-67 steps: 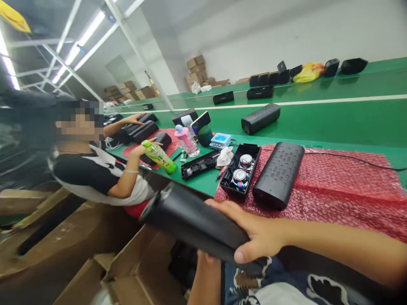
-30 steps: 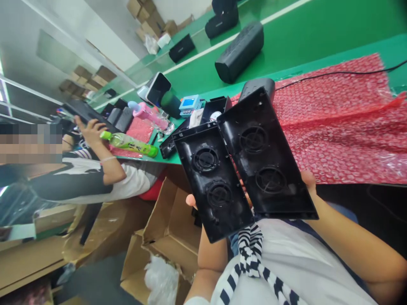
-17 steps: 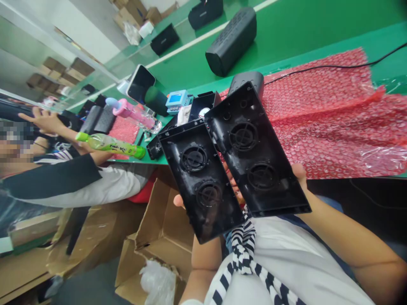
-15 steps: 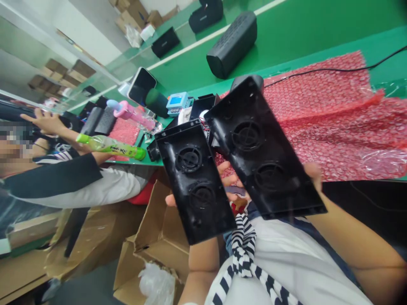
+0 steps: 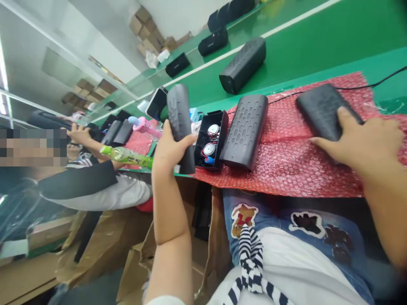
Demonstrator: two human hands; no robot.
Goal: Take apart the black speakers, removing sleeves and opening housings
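My left hand (image 5: 170, 148) grips a black speaker cover (image 5: 179, 108) between thumb and fingers, holding it up on edge at the table's front left. Beside it lies an open speaker housing (image 5: 203, 159) with two round silver parts, wires and a small blue piece inside. A black speaker shell (image 5: 246, 127) with an oval-dimpled face rests on the red bubble wrap (image 5: 286, 169), between my hands. Over on the right, my right hand (image 5: 365, 140) grasps another black speaker cover (image 5: 321, 108), which lies outer face up on the wrap; some fingertips are hidden.
A black speaker (image 5: 243, 63) stands on the green surface behind, with a thin cable (image 5: 359, 87) to the right. A green-capped bottle (image 5: 127, 156) and a pink object (image 5: 148, 126) are at left, near a seated person (image 5: 79, 182). An open cardboard box (image 5: 133, 267) stands below.
The two covers, held side by side with their insides showing, are now apart: one raised at left, the other down on the bubble wrap at right. Their outer faces now show.
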